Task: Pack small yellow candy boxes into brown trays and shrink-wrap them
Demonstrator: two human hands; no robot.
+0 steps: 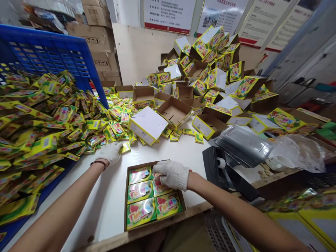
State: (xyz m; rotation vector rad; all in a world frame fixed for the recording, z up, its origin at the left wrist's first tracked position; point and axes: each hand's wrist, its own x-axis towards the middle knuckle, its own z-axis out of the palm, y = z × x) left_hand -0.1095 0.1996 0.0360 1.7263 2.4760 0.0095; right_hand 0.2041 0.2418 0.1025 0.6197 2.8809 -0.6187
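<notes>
A shallow open cardboard box [126, 196] lies on the white table in front of me, with small "TWINS" candy boxes [140, 190] in two columns. My right hand [172, 174], in a white knit glove, is over its far right corner. The fingers are closed on a small candy box there, which they largely cover. My left hand [109, 153], gloved too, is at the edge of the heap, its fingers closed on a small yellow candy box [125, 147].
A blue crate [96, 75] spills candy boxes [44, 143] on the left. Empty display boxes [174, 110] are piled at the back. To the right are a black tape dispenser [214, 169], a clear plastic lid [244, 145] and a white cup [280, 162]. The table's wooden edge [112, 241] is near me.
</notes>
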